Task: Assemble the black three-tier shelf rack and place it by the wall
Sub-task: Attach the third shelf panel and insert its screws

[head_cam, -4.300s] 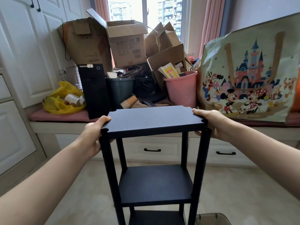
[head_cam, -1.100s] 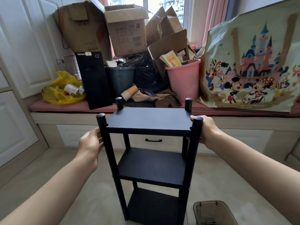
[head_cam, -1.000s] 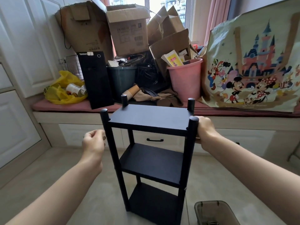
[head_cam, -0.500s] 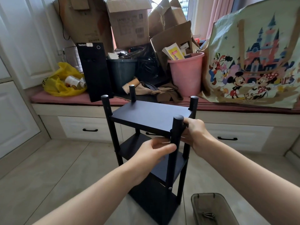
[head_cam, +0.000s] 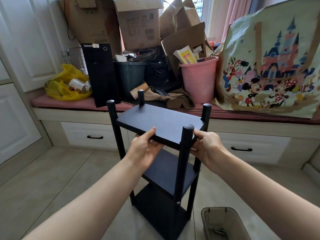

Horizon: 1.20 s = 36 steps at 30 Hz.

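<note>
The black three-tier shelf rack [head_cam: 161, 122] stands upright on the tiled floor, turned at an angle, with four round posts rising above its top board. My left hand [head_cam: 144, 149] grips the near edge of the top board, thumb on top and fingers under it. My right hand [head_cam: 207, 147] holds the board's right end just beside the nearest post [head_cam: 187, 135]. The lower two shelves show between my forearms.
A window bench [head_cam: 242, 116] with drawers runs behind the rack, piled with cardboard boxes [head_cam: 138, 23], a pink bucket [head_cam: 199, 78], a black panel [head_cam: 102, 73], a yellow bag [head_cam: 66, 84] and a cartoon tote [head_cam: 271, 66]. A small tray with screws [head_cam: 223, 224] sits on the floor at right.
The rack went from upside down to upright, then was set on the floor and turned at an angle. My left hand moved from its left side to the top board's near edge.
</note>
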Each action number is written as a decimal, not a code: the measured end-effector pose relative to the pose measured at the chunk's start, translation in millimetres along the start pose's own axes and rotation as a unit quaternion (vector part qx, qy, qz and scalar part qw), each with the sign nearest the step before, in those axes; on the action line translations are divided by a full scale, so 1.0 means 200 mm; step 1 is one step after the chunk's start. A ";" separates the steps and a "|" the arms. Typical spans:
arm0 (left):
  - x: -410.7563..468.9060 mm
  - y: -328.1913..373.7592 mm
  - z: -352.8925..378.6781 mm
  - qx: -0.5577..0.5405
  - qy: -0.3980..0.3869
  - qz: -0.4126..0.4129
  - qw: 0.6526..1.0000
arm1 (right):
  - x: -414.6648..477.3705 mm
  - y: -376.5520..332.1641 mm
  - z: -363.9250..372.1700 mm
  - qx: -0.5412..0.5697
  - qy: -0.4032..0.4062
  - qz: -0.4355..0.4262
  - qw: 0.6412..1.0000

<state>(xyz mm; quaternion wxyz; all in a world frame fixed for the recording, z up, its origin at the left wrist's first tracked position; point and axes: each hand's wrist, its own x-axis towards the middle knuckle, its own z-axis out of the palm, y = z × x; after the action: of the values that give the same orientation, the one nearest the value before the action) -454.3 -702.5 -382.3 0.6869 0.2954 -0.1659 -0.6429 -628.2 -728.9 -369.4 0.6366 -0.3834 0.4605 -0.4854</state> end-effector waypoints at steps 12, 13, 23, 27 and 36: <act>0.00 0.00 -0.03 0.027 -0.013 -0.009 1.000 | 0.00 0.00 -0.06 -0.022 -0.069 0.035 0.997; -0.01 0.00 -0.03 0.030 -0.012 -0.008 0.999 | 0.00 0.00 -0.07 -0.016 -0.072 0.036 0.997; 0.02 0.02 -0.02 0.043 -0.014 0.000 0.999 | 0.06 -0.08 -0.15 0.058 -0.046 0.021 0.997; 0.04 0.02 -0.01 0.041 -0.015 0.004 0.999 | 0.09 -0.08 -0.13 0.034 -0.041 0.008 0.999; 0.03 0.00 -0.04 0.049 -0.020 -0.003 0.999 | 0.11 -0.07 -0.14 0.034 -0.041 0.015 0.998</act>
<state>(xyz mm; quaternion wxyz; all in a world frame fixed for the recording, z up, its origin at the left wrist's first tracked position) -448.3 -707.6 -389.7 0.6664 0.3165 -0.2104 -0.6415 -656.3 -755.1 -370.0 0.6753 -0.3738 0.4228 -0.4748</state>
